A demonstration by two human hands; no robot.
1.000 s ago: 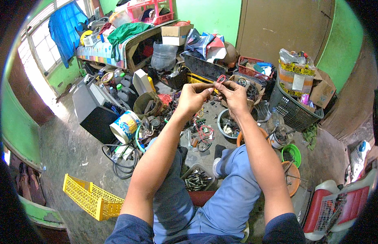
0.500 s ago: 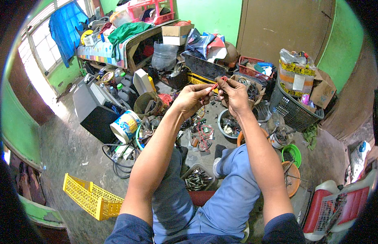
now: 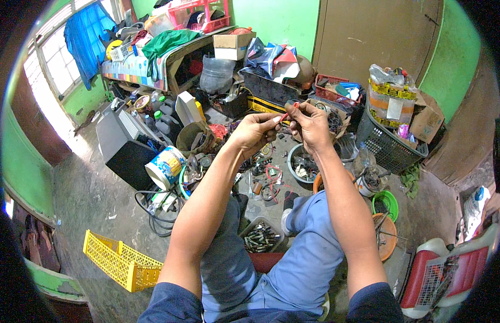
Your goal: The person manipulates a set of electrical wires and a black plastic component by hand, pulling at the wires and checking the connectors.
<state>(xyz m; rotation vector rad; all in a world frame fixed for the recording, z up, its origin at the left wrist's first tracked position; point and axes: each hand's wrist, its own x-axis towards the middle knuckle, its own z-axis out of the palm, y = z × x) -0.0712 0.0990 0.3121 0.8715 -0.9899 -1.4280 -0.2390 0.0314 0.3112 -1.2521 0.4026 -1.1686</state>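
Note:
Both hands are raised in front of me, above the cluttered floor. A thin red wire (image 3: 284, 116) runs between them. My left hand (image 3: 254, 132) pinches one end between thumb and forefinger, its other fingers curled in. My right hand (image 3: 311, 127) grips the wire's other end with thumb and fingertips, close to the left one. Some of the wire is hidden behind the fingers. Below the hands, circuit boards and a tangle of red wire (image 3: 272, 173) lie on the floor.
Between my feet stands a tray of small cylindrical parts (image 3: 252, 219). A grey basin (image 3: 291, 161), a green bowl (image 3: 394, 203) and an orange basin (image 3: 392, 245) are to the right. At left are a yellow plastic crate (image 3: 106, 255), a white-and-blue bucket (image 3: 163, 166) and a black cable (image 3: 144, 216).
The bunched red wire between my fingers now shows as a shorter, straighter strand. My hands have shifted only slightly.

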